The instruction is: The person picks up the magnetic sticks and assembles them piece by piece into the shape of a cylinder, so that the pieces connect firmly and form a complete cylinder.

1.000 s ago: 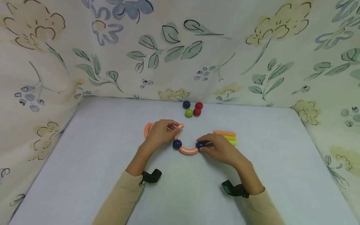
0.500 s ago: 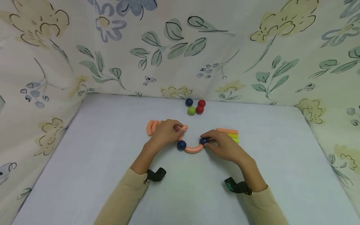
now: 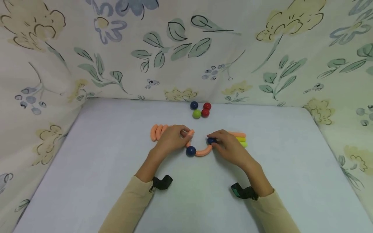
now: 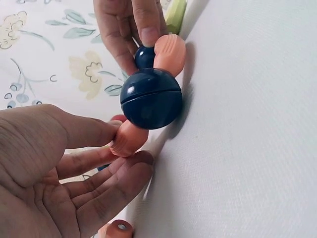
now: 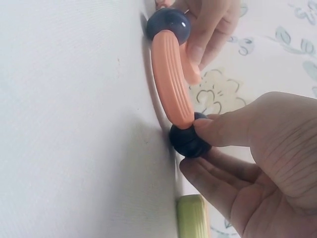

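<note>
A curved, ridged orange stick (image 3: pixel 204 152) runs between two dark blue balls and touches both. Thumb and fingers of the left hand (image 3: pixel 173 137) pinch a second curved orange stick (image 4: pixel 130 139), whose end meets the nearer ball (image 4: pixel 151 99). The right hand (image 3: pixel 228 145) pinches the other blue ball (image 5: pixel 189 141) between thumb and fingers, right at the end of the first stick. Together these pieces form a U-shaped chain low over the white table. The left fingers partly cover their stick in the head view.
Loose blue (image 3: pixel 194 105), green (image 3: pixel 197 114) and red (image 3: pixel 205 113) balls sit at the table's back. Several curved orange sticks (image 3: pixel 153 133) lie beside the left hand. Orange (image 3: pixel 238 134), yellow (image 3: pixel 240 139) and lime (image 3: pixel 244 144) straight sticks lie behind the right hand. A floral curtain (image 3: pixel 116 58) borders the table.
The right hand has shifted its blue ball away from the body, so the curved stick now slants up toward the right. The left hand and its ball have moved slightly right.
</note>
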Tool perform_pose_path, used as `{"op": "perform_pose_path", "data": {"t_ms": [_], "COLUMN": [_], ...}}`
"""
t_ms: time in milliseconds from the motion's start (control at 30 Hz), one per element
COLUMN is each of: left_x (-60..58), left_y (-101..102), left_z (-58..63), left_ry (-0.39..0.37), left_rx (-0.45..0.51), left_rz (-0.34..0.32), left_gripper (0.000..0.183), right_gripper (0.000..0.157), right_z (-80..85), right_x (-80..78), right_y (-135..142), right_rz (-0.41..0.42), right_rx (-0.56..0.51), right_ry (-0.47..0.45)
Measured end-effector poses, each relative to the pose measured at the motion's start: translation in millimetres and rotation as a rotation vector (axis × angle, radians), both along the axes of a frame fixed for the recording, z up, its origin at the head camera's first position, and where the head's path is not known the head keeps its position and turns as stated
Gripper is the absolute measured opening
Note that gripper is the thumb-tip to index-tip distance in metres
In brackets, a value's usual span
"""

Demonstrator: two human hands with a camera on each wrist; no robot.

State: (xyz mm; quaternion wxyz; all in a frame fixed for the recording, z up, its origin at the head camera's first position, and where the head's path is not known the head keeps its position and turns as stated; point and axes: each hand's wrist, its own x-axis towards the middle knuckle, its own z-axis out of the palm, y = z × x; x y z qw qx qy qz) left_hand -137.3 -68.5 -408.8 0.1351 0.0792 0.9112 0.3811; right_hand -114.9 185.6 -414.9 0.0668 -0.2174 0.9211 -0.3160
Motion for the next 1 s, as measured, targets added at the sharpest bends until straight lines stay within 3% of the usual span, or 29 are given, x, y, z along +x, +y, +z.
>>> {"op": "perform_pose_path", "data": {"t_ms": [567, 767, 1000], "left_x": [2.1, 3.2, 1.7], "left_y": [1.8, -2.4, 2.1], "left_z": [-3.0, -0.9, -3.6], "left_ry": [0.027, -0.005, -0.024], "left_rx": [-0.002, -0.018, 0.007], "left_rz": [-0.023, -0.01, -0.021], "left_gripper": [0.038, 0.037, 0.039], "right_gripper": [0.035, 0.036, 0.035], "right_z": [-5.6, -7.9, -5.9], "right_x": [-0.6, -2.5, -1.2], "right_y": [2.1, -4.0, 1.2], "right_rz": [-0.032, -0.023, -0.038], "right_rx": [-0.029, -0.061, -0.038], "right_ry": [0.022, -0.015, 0.003]}}
